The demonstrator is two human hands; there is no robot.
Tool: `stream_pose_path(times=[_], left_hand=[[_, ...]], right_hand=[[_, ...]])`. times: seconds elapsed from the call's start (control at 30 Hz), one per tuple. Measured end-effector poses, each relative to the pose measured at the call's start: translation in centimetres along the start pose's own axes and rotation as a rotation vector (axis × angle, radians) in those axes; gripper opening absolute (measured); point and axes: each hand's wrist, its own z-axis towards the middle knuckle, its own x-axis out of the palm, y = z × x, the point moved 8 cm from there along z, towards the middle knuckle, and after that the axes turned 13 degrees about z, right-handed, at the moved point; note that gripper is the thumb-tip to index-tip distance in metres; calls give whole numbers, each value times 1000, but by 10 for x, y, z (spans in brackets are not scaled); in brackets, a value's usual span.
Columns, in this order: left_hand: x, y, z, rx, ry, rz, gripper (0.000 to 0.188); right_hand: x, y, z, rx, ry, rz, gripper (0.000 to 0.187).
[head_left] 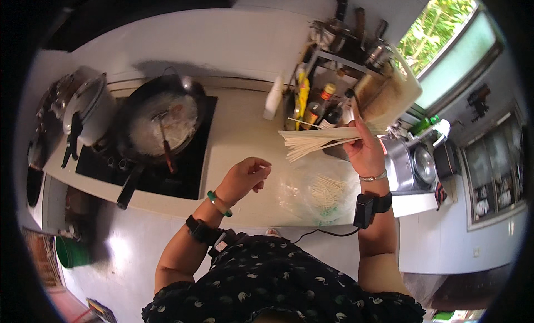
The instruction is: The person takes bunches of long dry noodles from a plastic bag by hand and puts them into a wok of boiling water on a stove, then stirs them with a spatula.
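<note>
while the right hand [367, 150] clamps noodles [316, 139] jutting leftward, the left hand [243, 179] curls loosely nearby

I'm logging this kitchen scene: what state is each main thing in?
Right hand: gripping pale sticks
Pale sticks: straight, fanned toward one end
Left hand: empty, fingers loosely curled
Plastic bag: on the counter, more sticks inside
Wok: on the stove, holding whitish contents
Wooden-handled utensil: leaning in the wok
Window: seemingly partly open
</note>
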Motion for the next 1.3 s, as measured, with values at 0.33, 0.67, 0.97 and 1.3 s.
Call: stream_pose_path(times=[0.33, 0.67, 0.97, 1.3], left_hand=[[-35, 17, -25, 24, -54, -197, 29], [-84, 81, -95, -169, -128, -133, 28], [-108, 114, -143, -230, -205, -222, 26], [-117, 118, -140, -225, -212, -243, 26]], right_hand=[[72, -70, 30, 40, 42, -202, 27], [144, -237, 102, 99, 190, -182, 27], [136, -341, 103, 526, 68, -515, 38], [128, -343, 131, 361, 201, -769, 40]])
